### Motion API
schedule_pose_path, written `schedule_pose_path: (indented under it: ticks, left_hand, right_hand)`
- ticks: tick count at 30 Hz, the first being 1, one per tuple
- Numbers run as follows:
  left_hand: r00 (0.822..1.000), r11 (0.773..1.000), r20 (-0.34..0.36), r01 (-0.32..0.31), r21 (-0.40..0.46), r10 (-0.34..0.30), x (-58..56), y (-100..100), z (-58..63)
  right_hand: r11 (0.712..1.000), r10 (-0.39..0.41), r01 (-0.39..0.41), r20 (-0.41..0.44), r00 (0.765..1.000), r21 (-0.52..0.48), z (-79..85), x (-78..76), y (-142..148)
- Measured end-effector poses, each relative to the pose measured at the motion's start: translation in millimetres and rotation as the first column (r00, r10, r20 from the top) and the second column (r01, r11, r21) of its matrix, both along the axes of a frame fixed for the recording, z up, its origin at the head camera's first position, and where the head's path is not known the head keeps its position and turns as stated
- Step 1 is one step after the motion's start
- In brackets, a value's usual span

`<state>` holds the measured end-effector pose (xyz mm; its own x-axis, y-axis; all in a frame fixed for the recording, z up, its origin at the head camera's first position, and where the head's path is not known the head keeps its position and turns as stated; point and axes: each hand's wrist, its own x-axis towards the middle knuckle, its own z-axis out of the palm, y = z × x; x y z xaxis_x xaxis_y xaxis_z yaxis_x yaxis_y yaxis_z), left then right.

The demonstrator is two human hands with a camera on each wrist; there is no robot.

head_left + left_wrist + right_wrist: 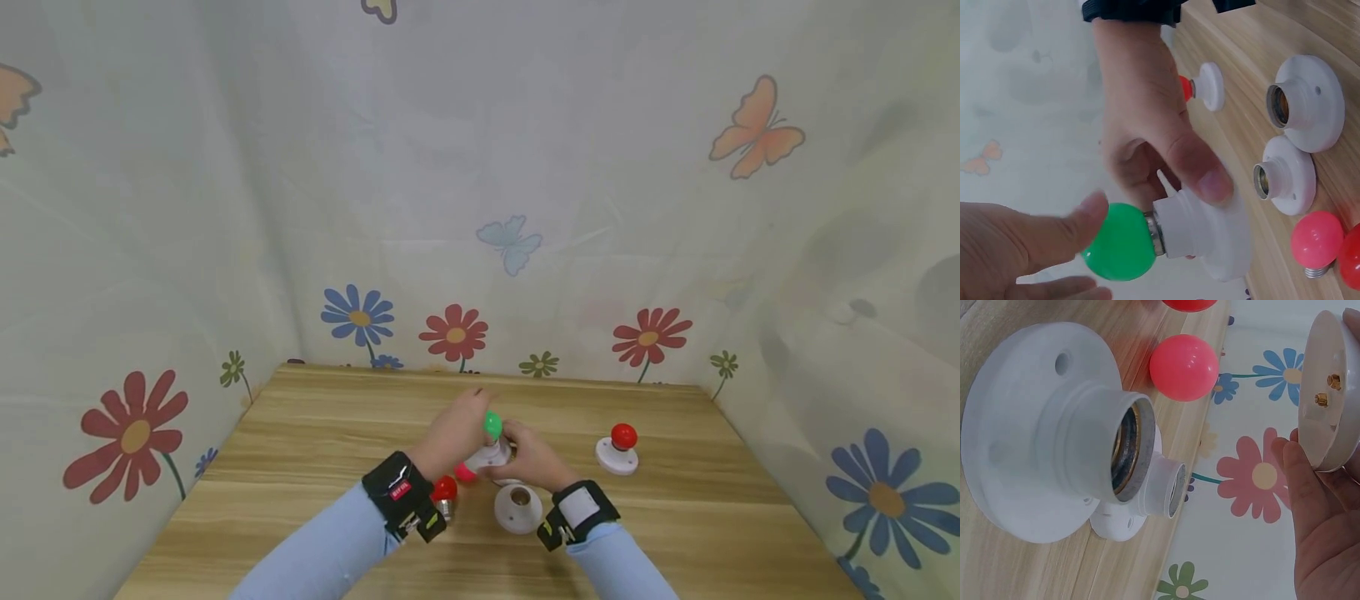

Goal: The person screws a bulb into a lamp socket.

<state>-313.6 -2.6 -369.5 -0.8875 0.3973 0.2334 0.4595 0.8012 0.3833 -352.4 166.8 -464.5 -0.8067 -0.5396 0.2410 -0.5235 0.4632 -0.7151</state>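
A green bulb (1121,242) sits with its metal base in the collar of a white lamp holder (1225,237). My right hand (534,457) grips this holder by its round base, with the thumb lying over the rim in the left wrist view. The underside of the base shows brass screws in the right wrist view. My left hand (452,433) is at the green bulb, its thumb tip against the glass and its fingers extended beside it. Holder and bulb are held up off the table.
Two bare lamp holders, one larger (1313,103) and one smaller (1288,175), stand on the wooden table (330,417). A pink bulb (1317,239) and a red bulb (444,488) lie close by. At the right stands a holder with a red bulb (623,436) in it.
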Motion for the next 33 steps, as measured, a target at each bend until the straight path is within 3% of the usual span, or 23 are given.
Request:
schedule_pose_path:
  ticks: [3, 8, 16, 20, 26, 33]
  left_hand:
    - [0.999, 0.999, -0.024, -0.041, 0.028, 0.042, -1.0, -0.8, 2.0]
    - [0.988, 0.99, -0.098, -0.129, -0.051, 0.123, -0.5, -0.3, 1.7]
    - [0.984, 0.983, -0.109, -0.154, -0.098, 0.144, 1.7, 1.1, -2.8]
    - [0.986, 0.986, -0.121, -0.127, -0.104, 0.114, 1.4, 1.0, -3.2]
    - [0.997, 0.997, -0.08, 0.001, -0.079, -0.008, -2.2, 1.3, -5.9]
    - [1.0, 0.998, -0.012, 0.006, -0.059, -0.007, -4.6, 2.0, -6.7]
  right_hand:
    - [1.0, 0.0, 0.001, 0.032, 0.999, -0.016, 1.3, 1.5, 0.7]
    - [0.999, -0.002, 0.004, 0.062, 0.998, -0.036, 5.8, 4.2, 0.9]
    - [1.0, 0.007, -0.006, 0.034, 0.999, -0.017, 10.0, 2.8, -1.0]
    - [1.0, 0.007, -0.005, 0.053, 0.999, -0.029, 8.6, 1.0, -0.7]
    - [0.999, 0.02, -0.019, 0.022, 1.0, -0.03, 6.2, 0.3, 1.4]
    - [0.999, 0.023, -0.023, -0.004, 1.0, -0.024, 4.5, 1.2, 3.2]
